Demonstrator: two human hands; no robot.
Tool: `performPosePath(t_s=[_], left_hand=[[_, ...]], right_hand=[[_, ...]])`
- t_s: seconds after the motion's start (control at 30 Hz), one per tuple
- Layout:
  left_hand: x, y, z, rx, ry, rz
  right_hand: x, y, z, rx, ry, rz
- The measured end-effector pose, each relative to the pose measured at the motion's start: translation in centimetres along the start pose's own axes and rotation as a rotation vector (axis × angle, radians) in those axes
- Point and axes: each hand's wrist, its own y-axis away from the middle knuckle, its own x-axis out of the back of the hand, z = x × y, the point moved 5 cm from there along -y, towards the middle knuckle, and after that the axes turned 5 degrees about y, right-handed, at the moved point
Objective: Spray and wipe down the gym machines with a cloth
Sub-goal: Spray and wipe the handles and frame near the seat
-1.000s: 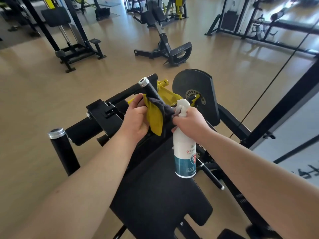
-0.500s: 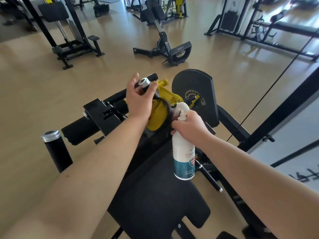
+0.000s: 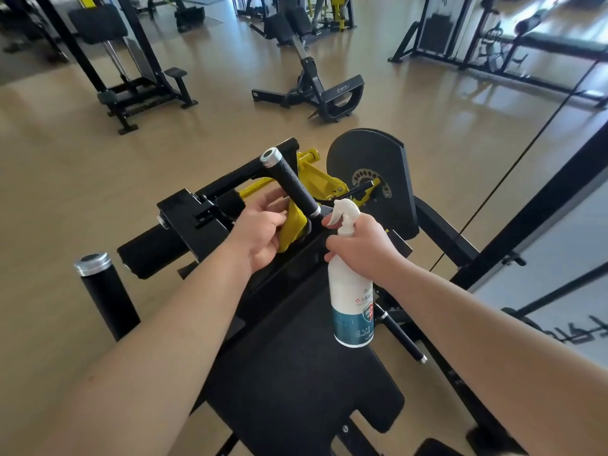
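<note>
I've got L hand (image 3: 260, 236) fingers curled round yellow cloth (image 3: 293, 225) (at handle (image 3: 294, 185) base), R hand (image 3: 362, 250) clamped on spray bottle (image 3: 352, 307).

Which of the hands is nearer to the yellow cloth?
Left. The left hand holds the yellow cloth; the right hand is apart from it, across the black handle, gripping the spray bottle.
</note>
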Motion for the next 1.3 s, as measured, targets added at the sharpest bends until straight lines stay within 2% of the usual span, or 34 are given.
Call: performPosePath(t_s=[0.1,0.2,0.27,0.4,0.47,0.63,0.83,0.9,1.03,1.1,1.2,1.3], left_hand=[[-0.3,-0.2,0.5,0.046,0.272,0.009],[0.6,-1.0,1.3,-0.014,0.384,0.047],[0.6,-1.2,1.6,-0.061,0.307,0.046],[-1.1,-1.2,0.3,-0.158,-0.252,0.094],[-2.2,-1.4,-0.7,-0.185,-0.427,0.127],[-2.7,-2.2,0.3,-0.290,-0.347,0.232],[-0.9,-2.5,3.1,-0.496,-0.411,0.219],[-0.7,-3.0,2.4,-0.473,-0.380,0.203],[-2.3,-4.2,-0.9,-0.242,-0.370,0.124],[-2.8,-4.6,-1.6,-0.181,-0.359,0.092],[-2.5,-4.7,-1.1,-0.199,-0.300,0.120],[-1.7,-4.2,2.2,-0.329,-0.135,0.181]], right_hand=[[0.1,0.1,0.0,0.012,-0.018,-0.001],[0.1,-0.2,0.0,0.003,-0.039,0.003],[0.0,-0.3,0.1,-0.002,-0.055,0.004],[-0.2,-0.4,0.2,-0.002,-0.068,0.006],[-0.1,-0.4,0.1,0.000,-0.043,0.008],[-0.1,-0.4,0.1,0.024,-0.010,0.022],[0.0,-0.6,0.3,0.052,-0.030,0.009],[0.0,-0.6,0.4,0.049,-0.029,0.009],[0.1,-0.6,0.3,0.053,0.007,0.016],[0.1,-0.6,0.3,0.049,0.034,0.019],[0.0,-0.5,0.4,0.052,0.035,0.022],[0.2,-0.4,0.3,0.067,0.014,0.022]])
